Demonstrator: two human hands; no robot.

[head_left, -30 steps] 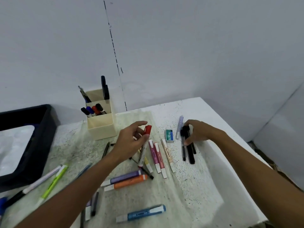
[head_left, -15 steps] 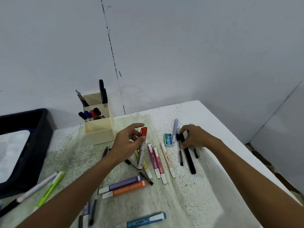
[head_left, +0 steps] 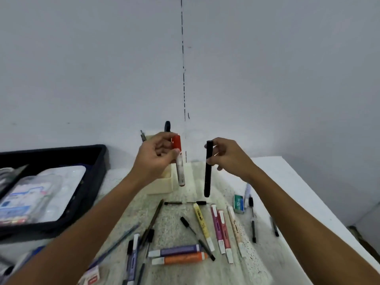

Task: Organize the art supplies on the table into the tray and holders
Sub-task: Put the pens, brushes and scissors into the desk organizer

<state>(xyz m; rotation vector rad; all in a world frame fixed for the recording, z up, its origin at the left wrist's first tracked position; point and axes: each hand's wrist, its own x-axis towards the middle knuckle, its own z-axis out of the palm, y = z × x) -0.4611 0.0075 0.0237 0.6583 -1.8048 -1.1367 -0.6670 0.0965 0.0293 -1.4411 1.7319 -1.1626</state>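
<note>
The black marker looked matt plastic, the red-capped marker had a glossy cap, and the table was speckled and rough.

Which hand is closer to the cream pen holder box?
Left. The left hand overlaps the cream holder; the right hand hangs off to its right.

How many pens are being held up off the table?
2: a red-capped white marker in the left hand, a long black pen in the right hand.
</note>
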